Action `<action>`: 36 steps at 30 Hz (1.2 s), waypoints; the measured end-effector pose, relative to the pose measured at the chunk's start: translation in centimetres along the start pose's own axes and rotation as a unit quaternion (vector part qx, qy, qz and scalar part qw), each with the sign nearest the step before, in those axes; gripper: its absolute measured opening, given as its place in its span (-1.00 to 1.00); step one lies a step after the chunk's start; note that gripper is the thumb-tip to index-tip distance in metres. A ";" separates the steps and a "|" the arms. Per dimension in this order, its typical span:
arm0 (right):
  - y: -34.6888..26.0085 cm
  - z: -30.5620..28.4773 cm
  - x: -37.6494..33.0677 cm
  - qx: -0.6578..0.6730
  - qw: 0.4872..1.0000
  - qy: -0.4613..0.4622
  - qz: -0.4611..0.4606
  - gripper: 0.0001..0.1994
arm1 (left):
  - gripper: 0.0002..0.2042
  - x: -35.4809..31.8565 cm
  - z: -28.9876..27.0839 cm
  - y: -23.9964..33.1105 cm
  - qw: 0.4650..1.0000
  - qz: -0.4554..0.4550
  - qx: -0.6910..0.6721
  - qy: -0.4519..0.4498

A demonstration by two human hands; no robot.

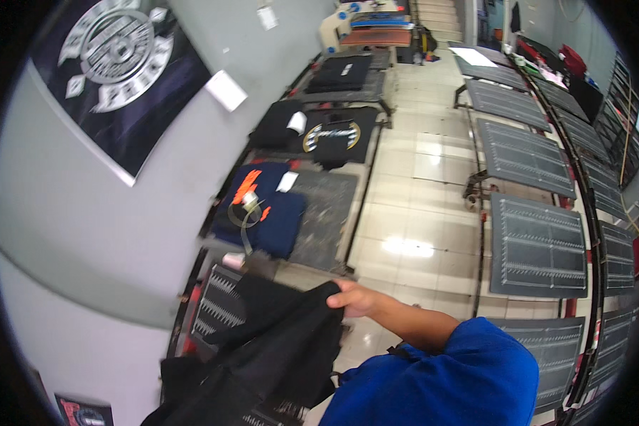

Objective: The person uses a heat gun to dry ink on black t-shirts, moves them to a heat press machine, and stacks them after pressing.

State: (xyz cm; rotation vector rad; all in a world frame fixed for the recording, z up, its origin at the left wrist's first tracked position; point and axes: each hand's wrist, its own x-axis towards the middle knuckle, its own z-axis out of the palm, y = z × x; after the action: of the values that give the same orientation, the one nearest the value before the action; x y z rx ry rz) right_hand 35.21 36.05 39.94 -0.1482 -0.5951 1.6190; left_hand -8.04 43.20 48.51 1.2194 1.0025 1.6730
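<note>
My right hand [353,298] comes in from the lower right in a blue short sleeve and is shut on the upper edge of a black garment [277,348]. The garment hangs in folds down toward the lower left. It partly covers a dark printing pallet with a pale zigzag pattern [216,307]. My left hand is not in view.
Further along the left row lie a navy shirt with an orange print [266,209] and a black shirt with a round gold and white print [334,135]. Grey ribbed pallets [536,245] line the right. A glossy tiled aisle [405,213] runs between. A grey wall holds a dark poster [113,67].
</note>
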 end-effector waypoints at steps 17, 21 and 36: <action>-60.0 -18.6 -17.9 -0.338 0.746 0.430 -0.379 -0.78 | -0.47 3.6 73.3 -24.4 0.836 -0.251 -0.235 -0.427; -72.5 -24.5 -19.4 -0.303 0.709 0.517 -0.372 -0.83 | -0.48 3.7 91.8 -28.6 0.837 -0.282 -0.274 -0.382; -119.6 -46.4 -17.9 -0.379 0.668 0.468 -0.437 -0.54 | -0.42 3.3 149.5 -34.8 0.805 -0.196 -0.341 -0.443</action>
State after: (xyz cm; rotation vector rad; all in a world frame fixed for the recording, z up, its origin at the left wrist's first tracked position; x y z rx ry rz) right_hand 164.32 35.01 50.64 -1.0738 -0.3589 0.1314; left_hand 141.43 78.34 49.58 1.0001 0.0165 0.8056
